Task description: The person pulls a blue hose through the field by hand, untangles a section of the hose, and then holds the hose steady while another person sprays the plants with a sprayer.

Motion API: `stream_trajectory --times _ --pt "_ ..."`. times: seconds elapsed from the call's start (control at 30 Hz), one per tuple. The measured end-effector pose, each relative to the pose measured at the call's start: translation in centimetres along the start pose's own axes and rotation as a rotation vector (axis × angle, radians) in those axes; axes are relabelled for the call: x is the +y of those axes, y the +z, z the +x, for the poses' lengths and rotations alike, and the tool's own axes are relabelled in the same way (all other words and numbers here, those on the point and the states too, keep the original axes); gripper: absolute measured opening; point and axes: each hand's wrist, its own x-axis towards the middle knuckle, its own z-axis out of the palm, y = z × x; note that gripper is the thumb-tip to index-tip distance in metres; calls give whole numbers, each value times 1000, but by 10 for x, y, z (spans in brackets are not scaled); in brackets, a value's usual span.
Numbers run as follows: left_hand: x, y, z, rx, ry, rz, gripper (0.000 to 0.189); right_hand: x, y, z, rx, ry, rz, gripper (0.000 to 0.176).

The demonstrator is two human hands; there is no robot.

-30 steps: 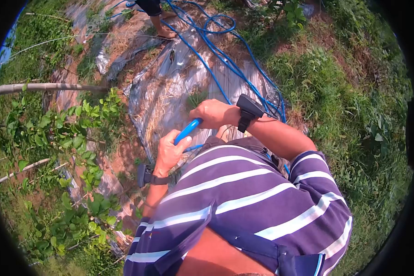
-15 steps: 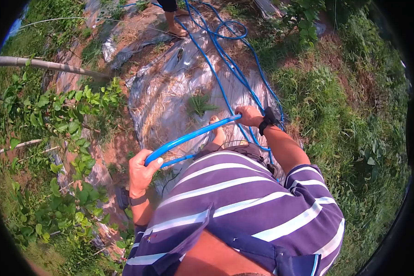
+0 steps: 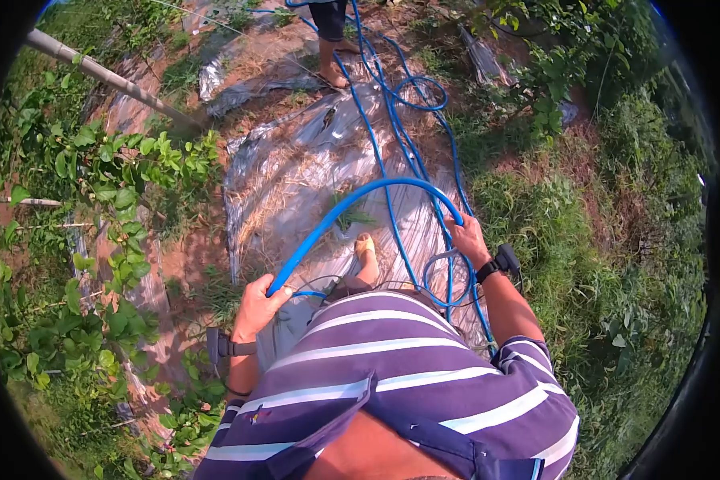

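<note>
A blue hose (image 3: 376, 186) arches upward between my two hands, in front of my striped shirt. My left hand (image 3: 258, 307) is closed around its left part, with the thumb laid along it. On the other side, my right hand (image 3: 467, 239) grips the hose near the right end of the arch. Below the right hand hangs a small loop of hose (image 3: 429, 276). Longer lengths of the same hose (image 3: 408, 144) run over the ground away from me. Each wrist wears a dark strapped device.
Silvery plastic sheet (image 3: 296, 172) with dry straw covers the ground. Another person's leg (image 3: 330, 56) stands among the hose lines at the top. Leafy plants (image 3: 128, 196) and a wooden pole (image 3: 112, 78) are on the left; grass (image 3: 536, 216) grows on the right.
The hose between my hands went from nearly straight to a high arch. My right hand moved right and down, my left slightly down. More of the other person's leg shows.
</note>
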Motion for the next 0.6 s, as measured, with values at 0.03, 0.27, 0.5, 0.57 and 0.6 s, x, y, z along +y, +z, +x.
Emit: stream_trajectory --times 0.03,0.27,0.5,0.57,0.6 --pt "-5 10 2 -31 -38 -77 25 -21 -7 -4 6 4 39 35" --pt "-24 36 17 -48 -79 -162 22 -45 14 -20 -57 -27 146 33" --pt "-8 42 14 30 -58 -118 23 24 53 -42 -165 151 59 30" --pt "-16 45 15 24 -57 -117 23 34 51 -47 -177 213 61 30" --pt "-19 46 15 15 -60 -113 24 40 52 -48 -168 238 55 30"
